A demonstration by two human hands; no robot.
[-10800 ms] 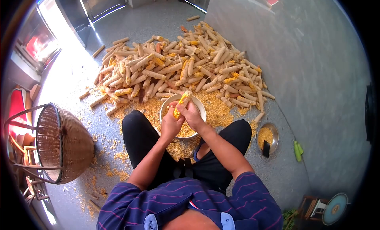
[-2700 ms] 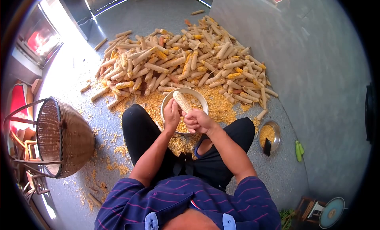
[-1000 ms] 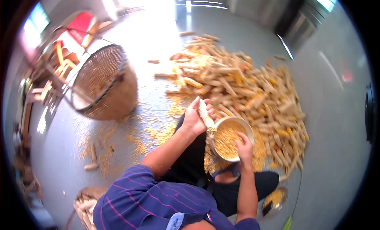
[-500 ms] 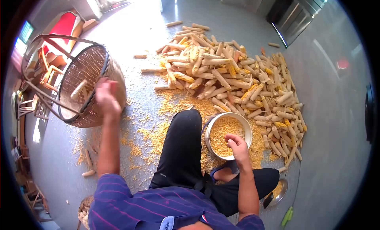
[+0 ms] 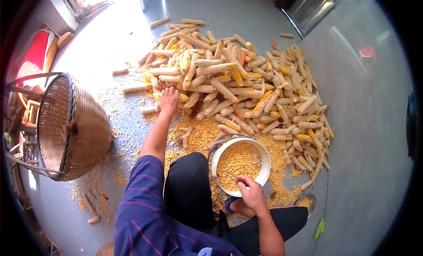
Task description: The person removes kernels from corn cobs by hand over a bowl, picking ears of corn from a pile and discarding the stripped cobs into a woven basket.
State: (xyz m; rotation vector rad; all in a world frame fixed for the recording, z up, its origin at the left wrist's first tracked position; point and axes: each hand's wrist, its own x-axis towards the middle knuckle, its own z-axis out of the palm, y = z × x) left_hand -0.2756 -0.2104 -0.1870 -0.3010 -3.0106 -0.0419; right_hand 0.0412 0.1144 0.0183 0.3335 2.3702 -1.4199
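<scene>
My left hand (image 5: 169, 100) is at the left side of a heap of corn cobs (image 5: 216, 69). Its fingers stretch over the cobs and touch them, slightly apart. Most cobs in the heap are stripped pale; a few carry yellow kernels. My right hand (image 5: 251, 193) is above the near rim of a white bucket (image 5: 265, 170), with its fingers curled in. Whatever is inside those fingers is hidden. Loose yellow corn kernels (image 5: 238, 163) partly fill the bucket, which stands between my knees.
A wicker basket (image 5: 90, 128) with a tall handle lies tipped on its side at the left. Spilled kernels (image 5: 198, 126) cover the floor around the bucket. A metal bowl (image 5: 311, 204) is by my right knee, near a green object (image 5: 319, 228). A red-seated chair (image 5: 35, 53) stands back left.
My left hand has moved from the basket rim to the cob heap. A pale cob seen in the basket mouth is out of sight now. My right hand stays at the bucket.
</scene>
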